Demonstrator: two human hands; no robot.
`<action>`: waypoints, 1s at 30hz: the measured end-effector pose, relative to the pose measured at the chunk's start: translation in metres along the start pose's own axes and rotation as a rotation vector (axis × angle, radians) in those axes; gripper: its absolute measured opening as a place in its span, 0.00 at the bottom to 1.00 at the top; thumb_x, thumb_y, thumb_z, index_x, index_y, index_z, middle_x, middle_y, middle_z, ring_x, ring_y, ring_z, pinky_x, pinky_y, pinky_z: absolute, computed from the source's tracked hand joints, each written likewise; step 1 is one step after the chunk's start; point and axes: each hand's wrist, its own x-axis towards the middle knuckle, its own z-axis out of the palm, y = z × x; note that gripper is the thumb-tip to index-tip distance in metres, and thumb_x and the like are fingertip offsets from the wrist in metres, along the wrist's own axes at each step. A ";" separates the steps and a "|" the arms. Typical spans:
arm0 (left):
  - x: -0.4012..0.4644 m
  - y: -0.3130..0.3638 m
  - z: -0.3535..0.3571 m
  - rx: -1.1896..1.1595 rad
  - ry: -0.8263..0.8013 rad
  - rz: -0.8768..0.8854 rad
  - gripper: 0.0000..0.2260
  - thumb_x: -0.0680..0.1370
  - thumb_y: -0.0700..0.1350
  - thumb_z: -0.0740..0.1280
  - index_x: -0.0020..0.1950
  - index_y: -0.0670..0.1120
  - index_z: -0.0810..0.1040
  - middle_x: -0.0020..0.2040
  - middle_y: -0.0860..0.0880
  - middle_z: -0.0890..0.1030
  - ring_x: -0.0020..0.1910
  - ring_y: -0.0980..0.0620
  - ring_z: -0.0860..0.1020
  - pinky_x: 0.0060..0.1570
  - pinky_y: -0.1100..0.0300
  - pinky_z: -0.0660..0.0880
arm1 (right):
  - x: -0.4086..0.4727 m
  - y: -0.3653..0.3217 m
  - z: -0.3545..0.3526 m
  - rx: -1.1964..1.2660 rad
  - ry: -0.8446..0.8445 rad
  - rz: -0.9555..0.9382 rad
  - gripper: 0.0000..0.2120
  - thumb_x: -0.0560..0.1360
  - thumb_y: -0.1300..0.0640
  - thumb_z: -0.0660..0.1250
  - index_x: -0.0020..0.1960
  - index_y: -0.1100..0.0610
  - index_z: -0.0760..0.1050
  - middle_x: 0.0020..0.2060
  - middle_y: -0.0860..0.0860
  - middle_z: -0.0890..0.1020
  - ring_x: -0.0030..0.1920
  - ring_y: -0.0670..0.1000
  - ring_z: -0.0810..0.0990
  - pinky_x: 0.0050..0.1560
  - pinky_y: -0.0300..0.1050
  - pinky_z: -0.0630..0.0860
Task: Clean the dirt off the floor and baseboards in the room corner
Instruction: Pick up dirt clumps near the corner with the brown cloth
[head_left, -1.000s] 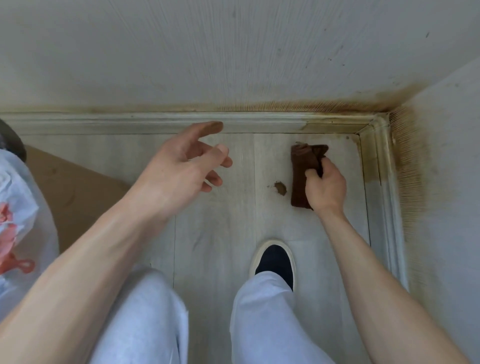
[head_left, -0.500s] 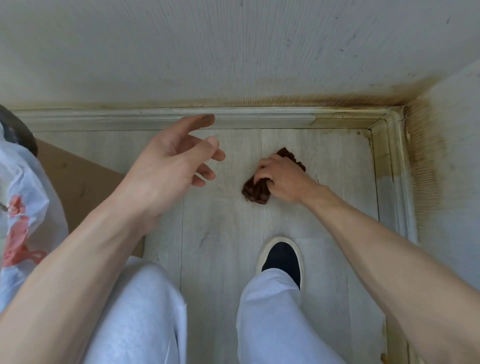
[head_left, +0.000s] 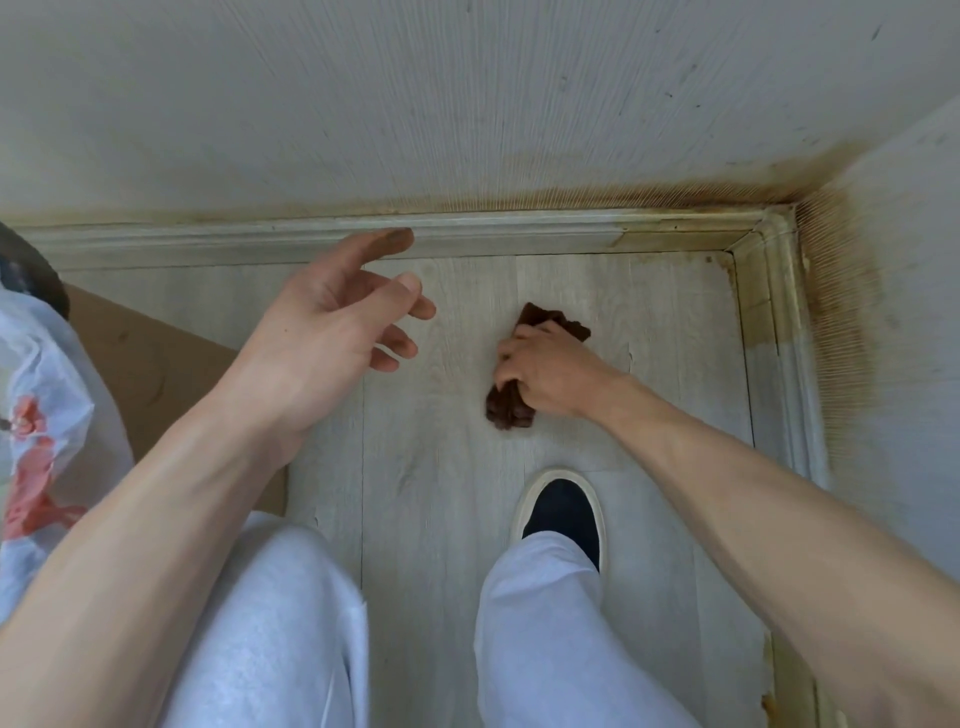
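Head camera looks steeply down, seemingly close, onto the floor (head_left: 441, 519) corner.

At left I see a white plastic bag (head_left: 44, 395) with red print, crumpled, lying over a flat brown cardboard sheet (head_left: 156, 374). A dark rounded object (head_left: 31, 275), mostly cut off, sits at the left edge above the bag. Below centre, light grey trousers (head_left: 535, 639) and a dark slip-on shoe (head_left: 563, 512) with a white sole rim.
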 end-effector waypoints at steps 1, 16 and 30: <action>0.000 0.000 0.001 -0.004 -0.001 0.003 0.15 0.84 0.46 0.65 0.71 0.57 0.75 0.50 0.49 0.87 0.39 0.53 0.81 0.47 0.54 0.77 | -0.007 0.008 -0.003 0.055 0.008 0.017 0.16 0.79 0.64 0.62 0.56 0.50 0.84 0.53 0.48 0.81 0.56 0.54 0.74 0.58 0.48 0.65; -0.009 0.005 0.001 -0.028 -0.037 0.023 0.15 0.84 0.45 0.64 0.71 0.54 0.75 0.49 0.48 0.86 0.40 0.51 0.80 0.44 0.56 0.77 | -0.037 0.024 0.021 0.226 0.246 0.386 0.19 0.81 0.62 0.58 0.65 0.50 0.81 0.58 0.51 0.80 0.58 0.55 0.73 0.60 0.54 0.68; -0.021 0.011 -0.004 -0.038 -0.069 0.072 0.14 0.84 0.45 0.65 0.70 0.54 0.76 0.48 0.49 0.86 0.39 0.51 0.80 0.44 0.55 0.76 | -0.130 0.049 0.030 0.914 0.864 1.095 0.18 0.80 0.60 0.61 0.68 0.51 0.78 0.55 0.52 0.82 0.56 0.55 0.80 0.56 0.49 0.76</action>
